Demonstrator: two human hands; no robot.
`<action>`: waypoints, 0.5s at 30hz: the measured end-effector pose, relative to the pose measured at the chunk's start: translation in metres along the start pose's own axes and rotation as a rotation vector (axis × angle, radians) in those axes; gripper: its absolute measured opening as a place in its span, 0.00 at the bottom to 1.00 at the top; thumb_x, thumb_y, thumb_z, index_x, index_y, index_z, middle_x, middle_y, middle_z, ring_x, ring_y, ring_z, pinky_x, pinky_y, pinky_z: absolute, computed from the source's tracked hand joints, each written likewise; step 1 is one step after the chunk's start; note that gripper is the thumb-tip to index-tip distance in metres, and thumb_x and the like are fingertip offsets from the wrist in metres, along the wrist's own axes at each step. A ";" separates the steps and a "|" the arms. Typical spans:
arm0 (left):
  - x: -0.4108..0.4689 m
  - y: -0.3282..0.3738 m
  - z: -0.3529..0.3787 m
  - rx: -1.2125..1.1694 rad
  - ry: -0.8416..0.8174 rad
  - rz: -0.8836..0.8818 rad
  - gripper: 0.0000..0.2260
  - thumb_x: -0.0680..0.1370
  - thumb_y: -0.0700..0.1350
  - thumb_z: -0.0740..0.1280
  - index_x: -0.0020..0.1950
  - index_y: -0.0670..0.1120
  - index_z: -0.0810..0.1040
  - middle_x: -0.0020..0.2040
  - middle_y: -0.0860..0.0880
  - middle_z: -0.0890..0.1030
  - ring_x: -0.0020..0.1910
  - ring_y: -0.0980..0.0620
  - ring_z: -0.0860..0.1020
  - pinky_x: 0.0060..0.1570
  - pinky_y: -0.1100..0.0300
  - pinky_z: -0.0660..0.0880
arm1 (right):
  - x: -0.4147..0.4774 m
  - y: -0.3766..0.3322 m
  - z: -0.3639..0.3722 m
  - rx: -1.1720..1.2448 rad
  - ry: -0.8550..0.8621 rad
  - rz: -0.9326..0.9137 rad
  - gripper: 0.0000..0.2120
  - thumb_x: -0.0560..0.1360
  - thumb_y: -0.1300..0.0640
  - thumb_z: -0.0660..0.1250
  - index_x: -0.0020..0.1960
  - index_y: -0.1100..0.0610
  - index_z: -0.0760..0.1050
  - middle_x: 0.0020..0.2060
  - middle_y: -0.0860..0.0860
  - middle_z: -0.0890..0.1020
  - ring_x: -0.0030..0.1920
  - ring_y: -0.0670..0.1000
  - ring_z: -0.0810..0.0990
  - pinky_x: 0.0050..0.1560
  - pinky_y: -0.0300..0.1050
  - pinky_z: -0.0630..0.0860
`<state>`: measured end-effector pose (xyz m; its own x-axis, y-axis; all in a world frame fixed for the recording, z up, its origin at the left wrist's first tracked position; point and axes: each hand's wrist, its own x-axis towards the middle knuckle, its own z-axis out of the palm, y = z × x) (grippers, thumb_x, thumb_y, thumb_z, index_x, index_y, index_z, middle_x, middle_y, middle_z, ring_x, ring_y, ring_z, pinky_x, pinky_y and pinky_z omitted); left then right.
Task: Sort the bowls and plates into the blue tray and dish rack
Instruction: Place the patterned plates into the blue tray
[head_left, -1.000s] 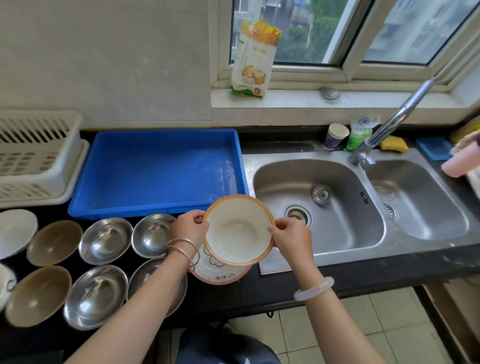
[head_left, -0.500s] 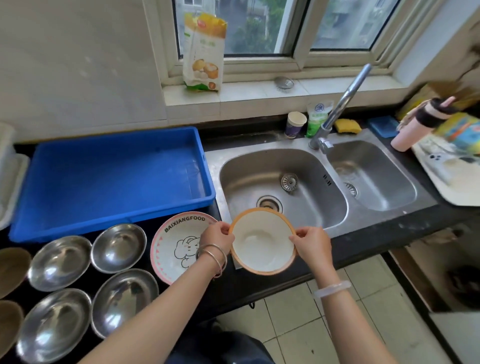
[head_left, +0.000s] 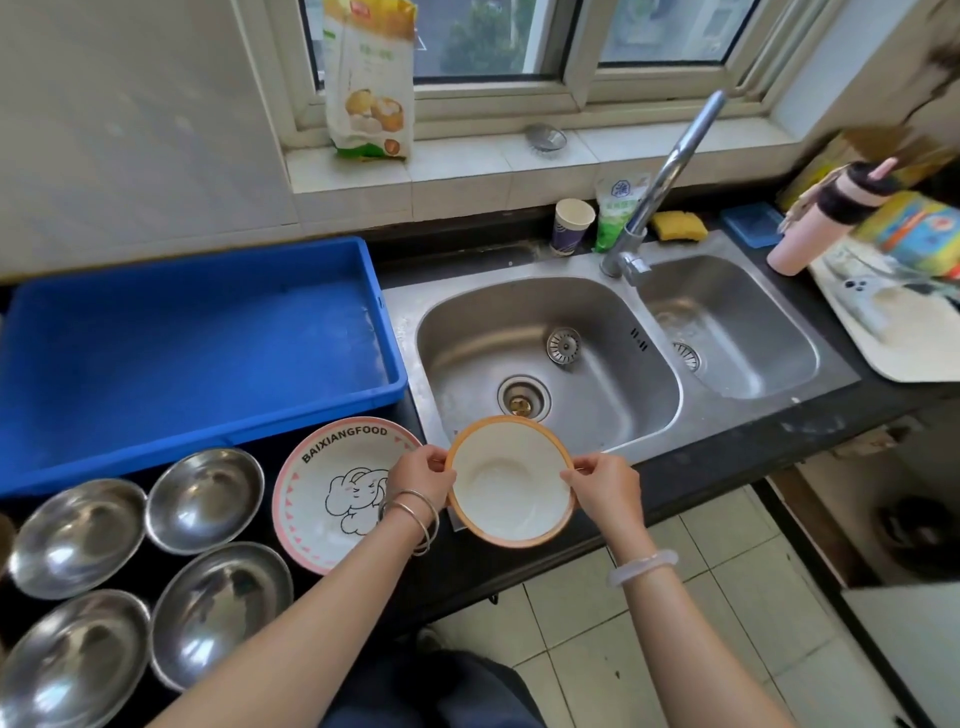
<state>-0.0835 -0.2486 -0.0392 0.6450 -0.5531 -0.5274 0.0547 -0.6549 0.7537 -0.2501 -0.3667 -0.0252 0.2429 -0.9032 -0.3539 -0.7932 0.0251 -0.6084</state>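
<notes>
I hold a white bowl with an orange rim (head_left: 511, 480) over the counter's front edge, just in front of the sink. My left hand (head_left: 422, 478) grips its left rim and my right hand (head_left: 602, 491) grips its right rim. To its left a pink-rimmed plate with a cartoon elephant (head_left: 335, 499) lies flat on the black counter. Several steel bowls (head_left: 205, 499) sit left of that plate. The blue tray (head_left: 197, 358) stands behind them with nothing in it. The dish rack is out of view.
A double steel sink (head_left: 550, 353) with a tall faucet (head_left: 670, 171) lies ahead. Behind it stand a paper cup (head_left: 571, 226), a soap pouch, a yellow sponge (head_left: 678, 226). A pink bottle (head_left: 815, 228) and white board (head_left: 904, 332) sit at right.
The view has swung right, so the dish rack left the frame. Both hands carried the bowl off the pink plate to the right, uncovering the plate.
</notes>
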 end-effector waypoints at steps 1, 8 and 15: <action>0.000 -0.001 0.000 0.004 0.000 0.004 0.07 0.73 0.38 0.68 0.43 0.50 0.76 0.46 0.48 0.82 0.47 0.47 0.81 0.49 0.47 0.80 | 0.001 0.001 0.000 0.011 0.001 0.004 0.06 0.73 0.59 0.70 0.48 0.59 0.82 0.31 0.43 0.78 0.36 0.45 0.77 0.40 0.38 0.71; -0.002 -0.009 0.002 0.051 0.031 0.062 0.08 0.74 0.41 0.68 0.52 0.47 0.78 0.48 0.49 0.82 0.43 0.53 0.78 0.44 0.58 0.79 | -0.001 0.006 0.003 0.037 -0.037 -0.004 0.09 0.76 0.56 0.67 0.55 0.57 0.79 0.42 0.49 0.81 0.42 0.46 0.77 0.42 0.38 0.72; -0.009 -0.013 -0.015 0.046 0.142 0.070 0.10 0.74 0.43 0.68 0.54 0.47 0.79 0.51 0.49 0.83 0.48 0.50 0.79 0.50 0.58 0.76 | -0.006 -0.010 0.002 -0.088 0.028 -0.151 0.16 0.78 0.52 0.62 0.63 0.56 0.75 0.55 0.52 0.81 0.55 0.53 0.79 0.52 0.46 0.75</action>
<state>-0.0787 -0.2277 -0.0383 0.7477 -0.5218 -0.4106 -0.0271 -0.6419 0.7663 -0.2424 -0.3610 -0.0188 0.3485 -0.9054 -0.2425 -0.7951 -0.1485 -0.5880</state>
